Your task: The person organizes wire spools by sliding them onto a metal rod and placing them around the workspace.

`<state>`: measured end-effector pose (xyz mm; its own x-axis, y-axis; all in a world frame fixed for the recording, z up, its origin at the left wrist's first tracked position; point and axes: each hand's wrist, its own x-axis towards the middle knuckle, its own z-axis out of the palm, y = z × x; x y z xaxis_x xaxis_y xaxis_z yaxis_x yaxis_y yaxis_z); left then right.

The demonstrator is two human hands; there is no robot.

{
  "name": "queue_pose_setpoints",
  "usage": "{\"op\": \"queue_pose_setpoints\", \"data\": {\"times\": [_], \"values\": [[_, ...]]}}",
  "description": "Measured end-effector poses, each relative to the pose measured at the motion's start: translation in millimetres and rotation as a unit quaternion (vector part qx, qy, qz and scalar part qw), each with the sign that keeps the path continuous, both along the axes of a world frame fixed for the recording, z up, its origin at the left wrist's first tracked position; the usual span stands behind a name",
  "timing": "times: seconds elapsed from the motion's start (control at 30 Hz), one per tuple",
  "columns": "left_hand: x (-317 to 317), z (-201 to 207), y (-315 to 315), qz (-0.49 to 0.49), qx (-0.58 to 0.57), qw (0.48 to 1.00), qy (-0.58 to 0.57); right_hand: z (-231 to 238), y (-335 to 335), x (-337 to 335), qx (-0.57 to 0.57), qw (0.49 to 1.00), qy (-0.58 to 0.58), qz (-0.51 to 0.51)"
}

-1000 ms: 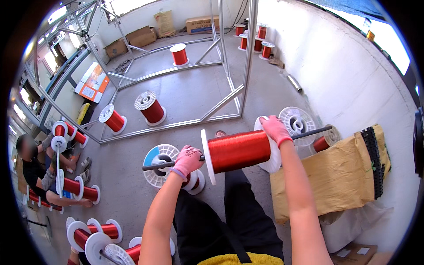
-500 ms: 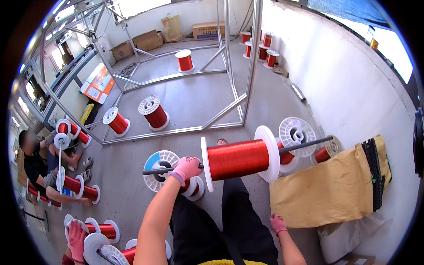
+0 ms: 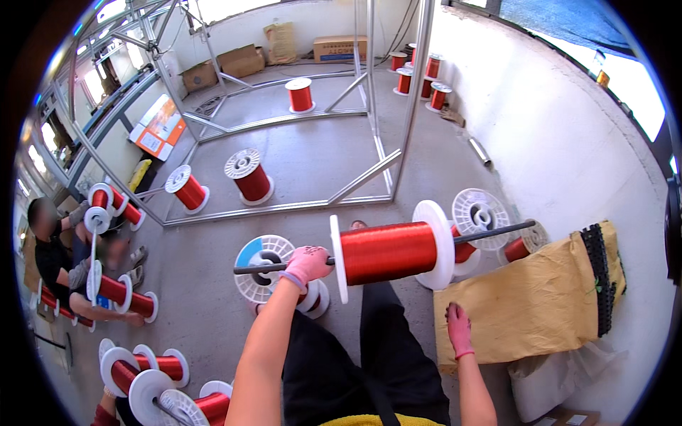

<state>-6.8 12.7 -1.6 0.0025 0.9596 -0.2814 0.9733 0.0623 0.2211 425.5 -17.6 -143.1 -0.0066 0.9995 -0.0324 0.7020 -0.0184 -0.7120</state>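
My left hand (image 3: 308, 265), in a pink glove, is closed around a dark rod (image 3: 490, 231). This rod runs through a large spool of red wire (image 3: 387, 252) with white flanges, lying sideways in front of my legs. Below the rod's left end stands a white-flanged spool (image 3: 264, 290) with a blue patch. Its right end reaches over another upright spool (image 3: 480, 219); whether it touches either one I cannot tell. My right hand (image 3: 459, 331), also pink-gloved, is raised at the near edge of the tan sack (image 3: 526, 302), with fingers apart and nothing visible in them.
A metal frame (image 3: 284, 213) stands ahead, with red wire spools (image 3: 249, 177) on the floor within it. Several more spools (image 3: 439, 96) line the right wall near a metal cylinder (image 3: 479, 150). At left a person (image 3: 53, 248) sits among spools; more spools (image 3: 153, 394) lie lower left.
My right hand has moved forward, up beside the sack. My left hand keeps its grip on the rod, with a small shift in view. Another person's pink-gloved hand has left the lower-left spools.
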Motion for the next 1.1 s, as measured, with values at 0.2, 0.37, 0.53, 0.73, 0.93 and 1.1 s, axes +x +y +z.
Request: {"op": "queue_pose_setpoints", "data": {"times": [0.2,0.37,0.53,0.73,0.93,1.1], "values": [[1,8,-8,0.003,0.003,1.0,0.0,163,122,-70,0.113,0.98,0.164,-0.014],[4,6,-2,0.019,-0.017,1.0,0.009,250,165,-153,0.032,0.997,-0.071,0.005],[0,3,-2,0.014,-0.005,1.0,0.006,224,173,-163,-0.046,0.979,-0.178,0.086],[2,2,-1,0.012,-0.019,1.0,0.003,211,181,-161,-0.01,0.98,-0.18,0.082],[-6,3,-5,0.014,-0.032,0.999,0.018,133,80,-132,0.297,0.947,0.119,0.017],[-8,-16,4,-0.048,0.092,0.993,0.057,-153,-68,47,-0.287,0.855,-0.392,0.182]]}}
